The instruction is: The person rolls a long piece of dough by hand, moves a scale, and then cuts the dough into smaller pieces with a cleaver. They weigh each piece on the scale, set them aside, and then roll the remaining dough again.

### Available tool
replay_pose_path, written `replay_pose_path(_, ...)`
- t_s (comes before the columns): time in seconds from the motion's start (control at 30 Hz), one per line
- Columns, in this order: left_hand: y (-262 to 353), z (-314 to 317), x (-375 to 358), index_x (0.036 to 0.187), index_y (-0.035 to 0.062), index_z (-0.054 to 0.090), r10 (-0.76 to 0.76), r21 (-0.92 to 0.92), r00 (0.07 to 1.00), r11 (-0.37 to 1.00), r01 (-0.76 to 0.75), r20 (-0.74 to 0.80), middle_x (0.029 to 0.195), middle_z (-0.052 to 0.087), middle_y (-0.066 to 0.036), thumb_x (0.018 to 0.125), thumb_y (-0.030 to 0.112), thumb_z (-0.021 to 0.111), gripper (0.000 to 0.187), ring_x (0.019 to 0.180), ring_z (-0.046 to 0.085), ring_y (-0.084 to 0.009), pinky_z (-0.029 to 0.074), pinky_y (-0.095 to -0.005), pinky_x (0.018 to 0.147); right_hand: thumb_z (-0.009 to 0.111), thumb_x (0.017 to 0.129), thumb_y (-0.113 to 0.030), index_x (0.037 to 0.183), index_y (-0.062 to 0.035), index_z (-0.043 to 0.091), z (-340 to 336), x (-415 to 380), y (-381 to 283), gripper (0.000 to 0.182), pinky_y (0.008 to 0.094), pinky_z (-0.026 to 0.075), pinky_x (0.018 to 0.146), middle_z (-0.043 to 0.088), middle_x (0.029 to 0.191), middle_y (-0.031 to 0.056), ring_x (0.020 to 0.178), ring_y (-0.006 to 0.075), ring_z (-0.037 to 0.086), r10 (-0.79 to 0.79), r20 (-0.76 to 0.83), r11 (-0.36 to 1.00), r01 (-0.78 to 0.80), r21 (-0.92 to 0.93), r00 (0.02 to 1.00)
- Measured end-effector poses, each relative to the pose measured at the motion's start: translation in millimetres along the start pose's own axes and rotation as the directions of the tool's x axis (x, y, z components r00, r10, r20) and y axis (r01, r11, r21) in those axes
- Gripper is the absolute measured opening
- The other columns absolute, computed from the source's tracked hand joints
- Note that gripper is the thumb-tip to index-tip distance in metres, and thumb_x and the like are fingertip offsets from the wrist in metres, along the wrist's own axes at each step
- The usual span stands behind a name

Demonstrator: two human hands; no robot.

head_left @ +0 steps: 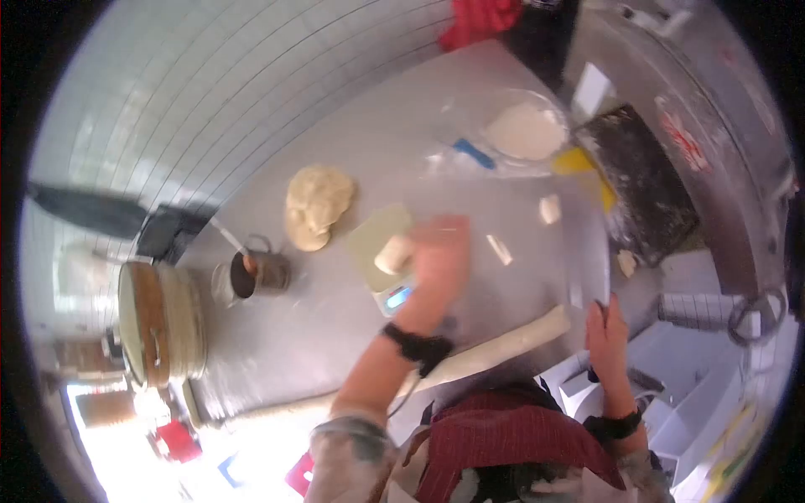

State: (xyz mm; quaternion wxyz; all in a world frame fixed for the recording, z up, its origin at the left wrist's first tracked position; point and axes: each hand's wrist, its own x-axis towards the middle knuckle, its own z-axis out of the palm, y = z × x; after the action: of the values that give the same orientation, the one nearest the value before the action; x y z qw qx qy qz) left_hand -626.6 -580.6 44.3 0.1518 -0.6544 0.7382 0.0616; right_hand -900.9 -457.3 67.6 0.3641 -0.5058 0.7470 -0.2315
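My left hand [443, 251] is smeared by motion beside a kitchen scale [381, 225] with a lit display. A pale piece of dough [392, 255] lies on the scale, right at the fingers. My right hand [607, 335] is closed round the handle of a broad-bladed knife [597, 260], its blade pointing away from me over the table's right side. A long dough roll [503, 345] runs along the near edge. Between the scale and the knife lies a thin dough strip [499, 249], with a small dough piece [549, 210] farther back.
A big lump of dough [319, 201] sits left of the scale, near a metal mug [270, 273]. Stacked steamers [159, 323] stand at far left. Behind are a bowl of flour [527, 132] and a blue-handled tool [474, 153]. A dark tray [644, 189] lies at right.
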Motion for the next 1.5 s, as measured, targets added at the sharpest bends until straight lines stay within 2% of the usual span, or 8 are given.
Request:
replay_pose_path(0.1,47,49,6,0.105,0.0061,0.058,0.226,-0.019,0.623,0.932,-0.362,-0.748,0.103,0.062,-0.011,0.084,0.014,0.053,0.023,0.096,0.060,-0.0286,0.044,-0.0472,0.086,0.048,0.095,-0.023,0.116,0.0006,0.048,5,1,9,0.032,0.0438,0.047,0.059,0.061,0.076,0.0224,0.063,0.0353,0.062,-0.054,-0.041,0.999,0.054,-0.005,0.998)
replay_pose_path(0.3,60,3,50,0.113,0.0101,0.056,-0.012,-0.370,0.992,0.928,-0.037,-0.129,0.113,0.057,-0.013,0.080,0.008,0.058,0.033,0.110,0.054,-0.0276,0.039,-0.0447,0.096,0.046,0.097,-0.017,0.103,-0.0005,0.048,-2,-8,-7,0.018,0.0283,0.039,0.043,0.049,0.063,0.0042,0.048,0.0099,0.045,-0.061,0.033,0.960,0.049,0.275,0.998)
replay_pose_path(0.6,44,-8,34,0.114,0.0085,0.055,-0.103,-0.364,0.705,0.902,-0.231,-0.702,0.114,0.056,-0.013,0.075,0.004,0.058,0.040,0.111,0.052,-0.0303,0.042,-0.0467,0.091,0.045,0.099,-0.017,0.105,-0.0008,0.049,-4,-7,-8,0.018,0.0234,0.037,0.043,0.047,0.066,0.0014,0.050,0.0066,0.043,-0.032,-0.012,0.945,0.034,0.325,0.999)
replay_pose_path(0.83,-54,14,-38,0.127,0.0035,0.049,-0.330,-0.518,0.779,0.855,0.008,-0.533,0.126,0.051,-0.020,0.078,0.021,0.068,0.056,0.118,0.047,-0.0361,0.038,-0.0468,0.100,0.046,0.098,-0.019,0.109,-0.0011,0.049,-14,-12,4,0.021,0.0252,0.038,0.045,0.050,0.066,0.0027,0.051,0.0077,0.046,0.016,-0.056,0.954,0.001,0.301,0.998)
replay_pose_path(1.0,-75,34,-31,0.124,0.0018,0.049,-0.205,-0.520,0.931,0.854,0.018,-0.302,0.114,0.058,-0.024,0.080,0.022,0.069,0.053,0.106,0.054,-0.0410,0.046,-0.0469,0.089,0.048,0.096,-0.019,0.115,-0.0012,0.049,-23,-19,23,0.026,0.0285,0.042,0.047,0.053,0.064,0.0051,0.050,0.0106,0.051,0.071,-0.155,0.963,-0.027,0.269,0.985)
replay_pose_path(1.1,-41,12,-21,0.123,0.0010,0.049,-0.156,-0.411,0.930,0.912,0.007,-0.333,0.110,0.059,-0.025,0.082,0.021,0.066,0.049,0.101,0.057,-0.0415,0.047,-0.0484,0.086,0.047,0.097,-0.020,0.120,-0.0021,0.048,-30,-25,20,0.029,0.0305,0.044,0.047,0.054,0.061,0.0070,0.049,0.0140,0.054,0.072,-0.119,0.954,-0.033,0.299,0.990)
replay_pose_path(1.23,69,2,12,0.121,0.0010,0.050,0.184,-0.397,0.786,0.782,-0.481,-0.590,0.106,0.061,-0.022,0.082,0.017,0.063,0.044,0.095,0.059,-0.0378,0.048,-0.0475,0.081,0.046,0.097,-0.020,0.122,-0.0027,0.048,-35,-32,24,0.030,0.0329,0.046,0.048,0.056,0.062,0.0100,0.049,0.0181,0.057,0.101,-0.150,0.961,-0.057,0.271,0.984)
replay_pose_path(1.5,189,22,57,0.124,0.0010,0.050,0.329,-0.356,0.805,0.768,-0.532,-0.494,0.107,0.061,-0.020,0.083,0.017,0.063,0.046,0.104,0.056,-0.0364,0.045,-0.0440,0.089,0.049,0.096,-0.021,0.120,-0.0038,0.049,-46,-54,35,0.030,0.0389,0.047,0.052,0.059,0.066,0.0144,0.054,0.0263,0.061,0.174,-0.183,0.956,-0.121,0.269,0.968)
